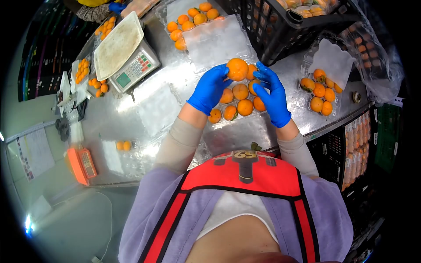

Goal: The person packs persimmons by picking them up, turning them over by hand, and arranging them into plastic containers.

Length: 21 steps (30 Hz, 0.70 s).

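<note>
My left hand (210, 90), in a blue glove, grips an orange persimmon (237, 69) between its fingers, raised above the other fruit. My right hand (274, 96), gloved the same way, is just right of it with thumb and fingers apart; nothing shows in its grasp. Beneath both hands, a clear plastic tray holds several persimmons (240, 91) in rows, and my hands cover part of them. A white liner sheet (219, 41) lies just beyond the tray. One lower persimmon (230, 112) shows a green calyx.
A weighing scale (131, 70) stands at left, an orange device (81, 165) nearer me. A black crate (280, 30) with packed fruit is at back right. Another fruit tray (323, 94) lies right, near the metal table's edge. A co-worker's blue-gloved hand (117, 7) shows at top left.
</note>
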Tool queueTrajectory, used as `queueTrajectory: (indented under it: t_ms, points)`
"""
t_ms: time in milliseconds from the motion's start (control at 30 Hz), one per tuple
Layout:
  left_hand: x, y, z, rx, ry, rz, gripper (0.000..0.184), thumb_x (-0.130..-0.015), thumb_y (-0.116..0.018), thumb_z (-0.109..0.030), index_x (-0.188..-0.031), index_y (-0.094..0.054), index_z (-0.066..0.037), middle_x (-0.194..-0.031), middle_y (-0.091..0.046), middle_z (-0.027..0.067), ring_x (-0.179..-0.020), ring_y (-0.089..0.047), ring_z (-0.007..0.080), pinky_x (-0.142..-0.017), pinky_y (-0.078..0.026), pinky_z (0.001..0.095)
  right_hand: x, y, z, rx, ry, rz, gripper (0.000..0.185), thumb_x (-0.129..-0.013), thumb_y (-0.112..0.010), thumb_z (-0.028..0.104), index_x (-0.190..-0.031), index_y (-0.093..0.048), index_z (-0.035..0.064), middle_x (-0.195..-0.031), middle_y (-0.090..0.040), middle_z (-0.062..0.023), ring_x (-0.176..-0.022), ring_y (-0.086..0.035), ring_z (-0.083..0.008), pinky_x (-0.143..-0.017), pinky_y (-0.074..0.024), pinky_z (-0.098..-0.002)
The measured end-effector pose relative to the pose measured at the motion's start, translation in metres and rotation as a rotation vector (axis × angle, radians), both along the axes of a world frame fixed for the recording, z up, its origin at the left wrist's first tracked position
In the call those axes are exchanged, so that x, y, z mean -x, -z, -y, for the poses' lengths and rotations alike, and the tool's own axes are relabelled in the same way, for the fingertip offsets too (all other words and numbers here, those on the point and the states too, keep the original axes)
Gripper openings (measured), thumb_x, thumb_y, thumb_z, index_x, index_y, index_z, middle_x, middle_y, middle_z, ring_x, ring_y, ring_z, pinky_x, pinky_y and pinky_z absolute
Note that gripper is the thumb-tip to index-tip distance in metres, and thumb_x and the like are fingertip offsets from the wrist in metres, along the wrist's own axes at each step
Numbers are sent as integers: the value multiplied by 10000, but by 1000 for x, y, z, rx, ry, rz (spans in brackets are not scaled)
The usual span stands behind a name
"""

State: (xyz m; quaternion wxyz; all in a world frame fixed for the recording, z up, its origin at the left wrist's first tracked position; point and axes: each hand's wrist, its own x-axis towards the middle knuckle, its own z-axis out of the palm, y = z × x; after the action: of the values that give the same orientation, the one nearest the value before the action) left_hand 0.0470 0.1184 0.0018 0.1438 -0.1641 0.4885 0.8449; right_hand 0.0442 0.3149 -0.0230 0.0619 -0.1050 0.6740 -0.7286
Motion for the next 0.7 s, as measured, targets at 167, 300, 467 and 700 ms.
queueTrajectory:
  t_ms: [167,300,467,700]
  points:
    - [-8,-8,-10,-300,85,107,432,-900,-466,-263,-1228,-506,17,-1170,-578,140,-1087,-546,249,-914,-442,352,-1,-16,14,-72,-32,-190,617,-785,-696,110,-1336,-421,69,-1291,-493,-93,-1141,-497,-200,-971,-391,-320]
    - [-9,-2,-10,-263,200,53,457,-915,-411,-282,-1248,-486,23,-1197,-565,145,-1086,-548,254,-922,-435,343,2,-11,21,-29,-27,-266,653,-744,-747,149,-1318,-445,72,-1268,-512,-107,-1142,-496,-230,-974,-386,-333]
    - [-10,3,-8,-232,178,95,388,-883,-522,-267,-1203,-528,-47,-1181,-563,99,-1046,-549,216,-900,-435,346,3,-5,19,-135,-17,-264,639,-728,-760,160,-1289,-470,61,-1239,-532,-110,-1102,-524,-242,-950,-405,-332]
    - [-7,-10,18,313,89,-238,401,-874,-547,-175,-1243,-495,-26,-1253,-528,90,-1127,-517,215,-970,-398,320,2,-4,22,-177,65,-327,617,-716,-763,153,-1257,-484,57,-1202,-548,-108,-1075,-540,-255,-925,-425,-342]
